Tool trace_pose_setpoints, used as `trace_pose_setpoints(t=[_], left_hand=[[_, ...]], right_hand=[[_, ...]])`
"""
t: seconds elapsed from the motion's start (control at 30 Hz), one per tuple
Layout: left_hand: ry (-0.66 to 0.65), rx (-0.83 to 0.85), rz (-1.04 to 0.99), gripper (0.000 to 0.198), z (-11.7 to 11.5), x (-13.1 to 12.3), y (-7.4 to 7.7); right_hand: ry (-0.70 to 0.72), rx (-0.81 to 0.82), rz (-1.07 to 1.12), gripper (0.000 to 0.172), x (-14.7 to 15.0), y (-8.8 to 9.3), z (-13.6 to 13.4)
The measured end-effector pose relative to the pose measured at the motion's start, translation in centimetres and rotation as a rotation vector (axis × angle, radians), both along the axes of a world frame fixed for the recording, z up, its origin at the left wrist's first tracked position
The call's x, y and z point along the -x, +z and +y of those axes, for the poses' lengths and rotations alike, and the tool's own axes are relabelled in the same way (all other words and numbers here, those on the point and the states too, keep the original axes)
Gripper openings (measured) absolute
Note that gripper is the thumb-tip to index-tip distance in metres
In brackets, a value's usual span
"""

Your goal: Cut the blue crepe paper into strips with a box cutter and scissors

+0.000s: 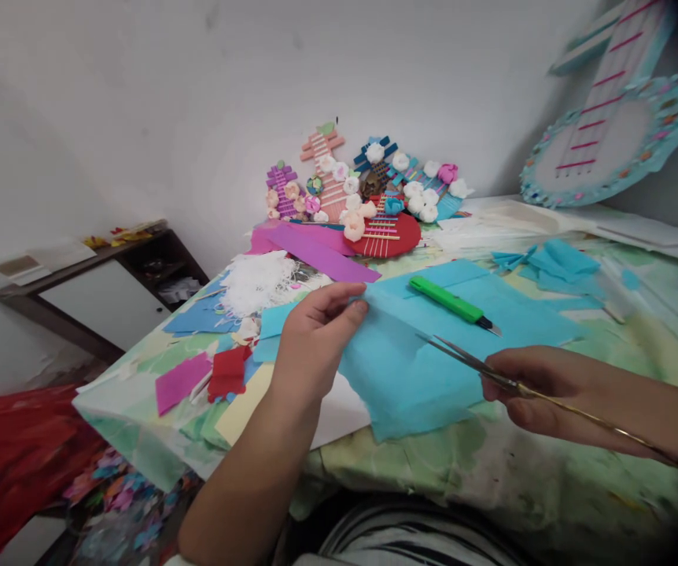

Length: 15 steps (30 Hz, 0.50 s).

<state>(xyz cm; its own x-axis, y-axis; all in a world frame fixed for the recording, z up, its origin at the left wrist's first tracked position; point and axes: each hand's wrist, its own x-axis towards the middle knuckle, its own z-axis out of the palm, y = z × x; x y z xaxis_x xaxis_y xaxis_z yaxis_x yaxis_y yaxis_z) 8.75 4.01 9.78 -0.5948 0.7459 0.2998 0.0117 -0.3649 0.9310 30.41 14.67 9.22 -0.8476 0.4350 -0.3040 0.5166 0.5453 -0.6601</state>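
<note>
Your left hand (pixel 315 342) pinches the raised edge of one blue sheet (pixel 410 377) between thumb and fingers, which lifts it taut off the surface (pixel 492 464). Your right hand (pixel 531 389), its grip closed round one pair of scissors (pixel 462 360), aims the blades across that sheet. One green cutter (pixel 454 301) lies on the paper behind, within reach.

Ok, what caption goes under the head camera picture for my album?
Left hand pinches blue tissue paper; right hand holds scissors over it.
</note>
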Motion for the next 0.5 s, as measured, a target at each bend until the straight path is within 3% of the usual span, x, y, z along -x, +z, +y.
trace_pose_setpoints(t=[0.2,0.33,0.5], left_hand=[[0.002,0.053,0.106,0.017,0.1,0.2,-0.5],[0.014,0.096,0.18,0.018,0.2,0.5,-0.9],[-0.017,0.129,0.231,0.016,0.4,0.8,-1.0]], right_hand=[[0.016,-0.042,0.063,0.06,0.6,-0.3,0.3],[0.078,0.045,0.051,0.058,1.0,-0.6,0.4],[0.028,0.095,0.036,0.061,1.4,-1.1,0.3]])
